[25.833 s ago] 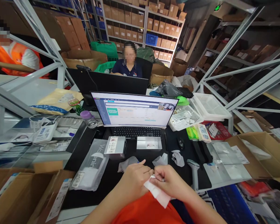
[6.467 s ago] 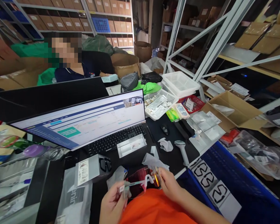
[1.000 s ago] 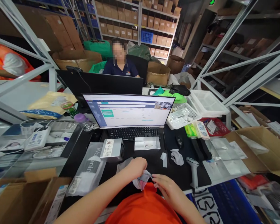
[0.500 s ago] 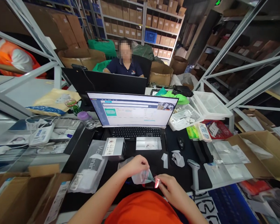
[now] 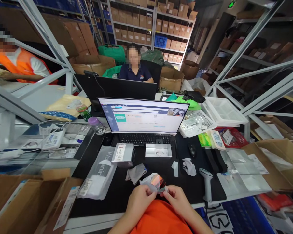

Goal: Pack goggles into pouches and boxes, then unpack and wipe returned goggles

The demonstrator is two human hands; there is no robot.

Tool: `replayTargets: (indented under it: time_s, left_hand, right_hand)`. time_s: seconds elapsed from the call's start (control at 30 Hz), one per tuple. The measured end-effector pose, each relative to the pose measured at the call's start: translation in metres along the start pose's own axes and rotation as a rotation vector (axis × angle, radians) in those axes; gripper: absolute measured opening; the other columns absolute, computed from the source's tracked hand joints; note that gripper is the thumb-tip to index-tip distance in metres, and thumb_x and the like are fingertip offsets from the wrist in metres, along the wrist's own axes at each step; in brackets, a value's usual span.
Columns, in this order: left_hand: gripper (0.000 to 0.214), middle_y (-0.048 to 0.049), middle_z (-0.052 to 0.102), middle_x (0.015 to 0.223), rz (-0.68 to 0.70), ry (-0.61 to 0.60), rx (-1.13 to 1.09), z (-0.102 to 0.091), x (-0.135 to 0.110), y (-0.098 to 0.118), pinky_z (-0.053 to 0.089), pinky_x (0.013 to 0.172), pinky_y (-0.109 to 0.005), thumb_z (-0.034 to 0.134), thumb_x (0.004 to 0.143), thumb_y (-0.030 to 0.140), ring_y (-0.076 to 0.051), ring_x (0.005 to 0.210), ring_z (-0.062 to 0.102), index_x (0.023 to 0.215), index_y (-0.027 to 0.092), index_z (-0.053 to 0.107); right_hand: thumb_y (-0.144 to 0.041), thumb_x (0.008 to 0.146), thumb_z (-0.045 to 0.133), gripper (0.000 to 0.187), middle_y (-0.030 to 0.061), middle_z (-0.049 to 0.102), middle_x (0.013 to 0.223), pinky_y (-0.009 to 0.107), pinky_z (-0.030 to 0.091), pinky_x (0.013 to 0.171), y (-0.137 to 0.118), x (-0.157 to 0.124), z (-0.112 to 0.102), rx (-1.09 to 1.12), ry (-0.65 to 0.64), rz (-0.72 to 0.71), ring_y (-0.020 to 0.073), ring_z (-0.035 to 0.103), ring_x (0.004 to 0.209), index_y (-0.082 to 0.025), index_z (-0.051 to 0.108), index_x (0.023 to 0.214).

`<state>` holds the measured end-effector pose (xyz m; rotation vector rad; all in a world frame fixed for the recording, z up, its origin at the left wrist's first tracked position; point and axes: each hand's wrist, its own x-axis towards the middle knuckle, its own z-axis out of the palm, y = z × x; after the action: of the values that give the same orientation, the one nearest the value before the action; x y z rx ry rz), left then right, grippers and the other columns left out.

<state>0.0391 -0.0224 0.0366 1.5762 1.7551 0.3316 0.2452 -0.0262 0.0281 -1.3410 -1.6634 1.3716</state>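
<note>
My left hand (image 5: 142,196) and my right hand (image 5: 177,196) meet close to my body at the desk's front. Between their pinched fingers is a piece of eyewear with an orange mirrored lens (image 5: 158,179); its frame is mostly hidden by my fingers. A whitish translucent wrap (image 5: 147,180) lies against its left side. Just beyond my left hand rests a crumpled grey cloth pouch (image 5: 136,173). Farther back stand a silver box (image 5: 123,154) with a label and a shallow open white box (image 5: 158,151).
A lettered clear plastic bag (image 5: 97,174) lies left. To the right are a paper slip (image 5: 175,169), a grey pouch (image 5: 189,167), a mouse (image 5: 192,150) and a barcode scanner (image 5: 206,183). Behind are a keyboard (image 5: 144,139) and monitor (image 5: 146,117); a person sits opposite.
My left hand has come down and toward my body, beside my right hand. The orange lens now shows between them, and the grey pouch behind is uncovered. The view has shifted slightly.
</note>
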Motion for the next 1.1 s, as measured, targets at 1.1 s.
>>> replayTargets:
  time_s: [1.1]
  left_hand:
    - [0.033, -0.0055, 0.068, 0.072, 0.826, 0.022, 0.052, -0.012, -0.032, 0.008, 0.045, 0.062, -0.029, 0.036, 0.099, 0.026, -0.019, 0.067, 0.064, 0.080, 0.023, 0.063]
  right_hand:
    - [-0.012, 0.084, 0.051, 0.026, 0.0056, 0.074, 0.093, 0.025, 0.052, 0.078, -0.042, 0.014, -0.006, -0.329, -0.074, -0.137, 0.0176, 0.068, 0.084, -0.020, 0.075, 0.074]
